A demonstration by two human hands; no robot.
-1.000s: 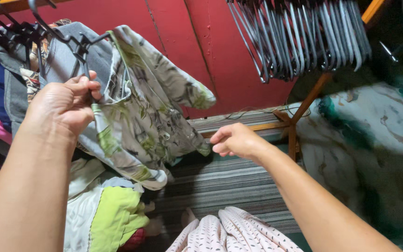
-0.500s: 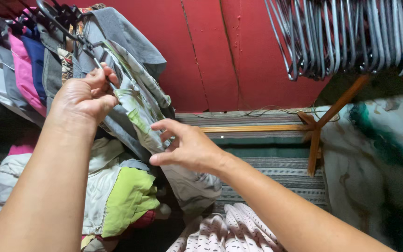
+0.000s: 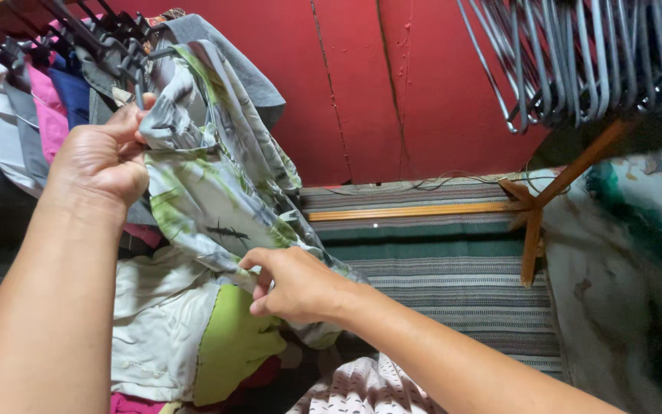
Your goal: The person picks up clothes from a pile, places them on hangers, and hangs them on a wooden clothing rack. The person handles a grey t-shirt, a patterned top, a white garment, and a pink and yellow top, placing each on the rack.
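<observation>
A grey and green patterned shirt (image 3: 208, 192) hangs on a dark hanger (image 3: 128, 65) at the end of a row of hung clothes. My left hand (image 3: 105, 157) grips the shirt's top by the hanger's neck. Lower down, my right hand (image 3: 289, 284) pinches the shirt's hem, fingers curled into the cloth. Behind the shirt hangs a grey garment (image 3: 216, 57).
Pink, blue and grey garments (image 3: 40, 115) hang at the left. A white and lime green cloth (image 3: 193, 330) lies in a pile below. A bunch of empty grey hangers (image 3: 584, 54) hangs at the top right above a wooden rack leg (image 3: 534, 230). A striped mat (image 3: 453, 284) covers the floor.
My right hand has dropped from the shirt's middle to its lower edge. The shirt has spread wider and my left hand has shifted slightly left.
</observation>
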